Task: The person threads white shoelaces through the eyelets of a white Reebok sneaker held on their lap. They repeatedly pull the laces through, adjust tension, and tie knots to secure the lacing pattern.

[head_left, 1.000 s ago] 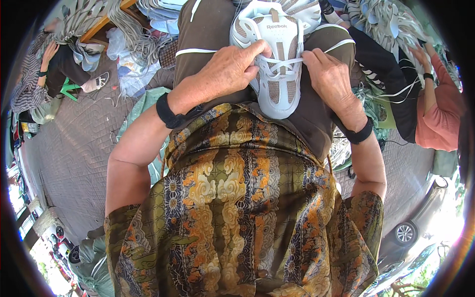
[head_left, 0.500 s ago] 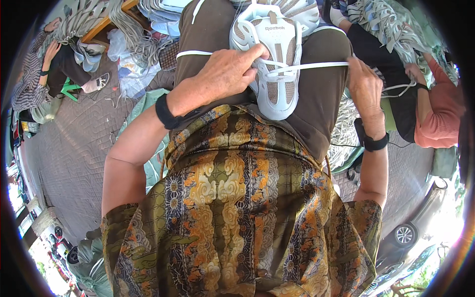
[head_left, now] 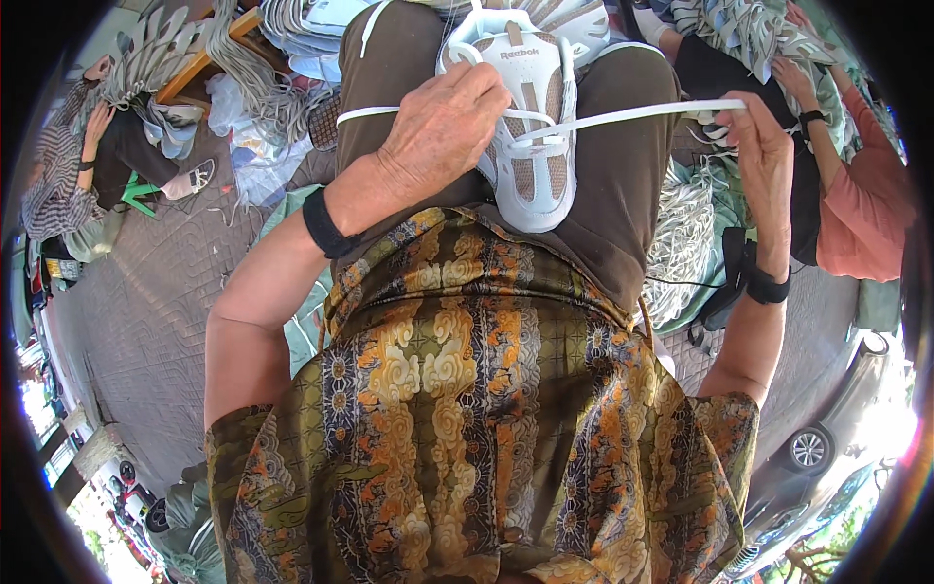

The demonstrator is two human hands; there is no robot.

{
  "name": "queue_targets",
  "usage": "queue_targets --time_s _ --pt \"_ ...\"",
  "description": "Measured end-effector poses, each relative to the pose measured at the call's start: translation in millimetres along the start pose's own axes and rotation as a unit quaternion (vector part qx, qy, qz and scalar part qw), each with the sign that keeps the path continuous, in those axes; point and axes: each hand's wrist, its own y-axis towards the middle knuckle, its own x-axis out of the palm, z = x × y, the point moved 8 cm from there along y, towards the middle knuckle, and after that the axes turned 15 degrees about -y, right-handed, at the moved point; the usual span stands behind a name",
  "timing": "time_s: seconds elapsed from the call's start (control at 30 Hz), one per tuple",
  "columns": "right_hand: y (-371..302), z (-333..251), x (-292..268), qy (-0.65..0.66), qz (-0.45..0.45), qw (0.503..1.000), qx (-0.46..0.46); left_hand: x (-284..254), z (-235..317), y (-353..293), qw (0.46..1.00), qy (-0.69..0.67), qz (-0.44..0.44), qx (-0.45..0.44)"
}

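I can't tell if one left hand (head_left: 438,122) grips the one shoe (head_left: 537,195) beside its bent fingers (head_left: 481,90). One right hand (head_left: 764,148) pinches one lace (head_left: 632,115).

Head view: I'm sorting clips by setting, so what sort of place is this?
Probably an outdoor, roadside shoe-work spot: patterned paving underfoot, a car at lower right, and a heap of what look like pale shoe parts at upper right.

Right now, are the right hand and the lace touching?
Touching. The head view shows the lace running nearly straight from the shoe into the pinch of the right hand, with no gap between.
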Motion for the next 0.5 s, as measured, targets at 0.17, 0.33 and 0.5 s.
queue_targets --time_s 0.17,0.33,0.5 --pt "11.1 -7.8 -6.2 -0.002 0.04 0.999 0.0 1.9 -1.9 5.1 0.997 -0.048 -0.021 -0.051" --pt "6.3 -0.7 -1.4 -0.008 0.035 0.999 0.005 3.8 7.0 16.6 0.999 -0.024 -0.027 -0.017" --pt "2.1 -3.1 -3.1 -0.004 0.049 0.999 0.006 16.8 10.6 18.7 0.997 0.031 -0.057 0.033"
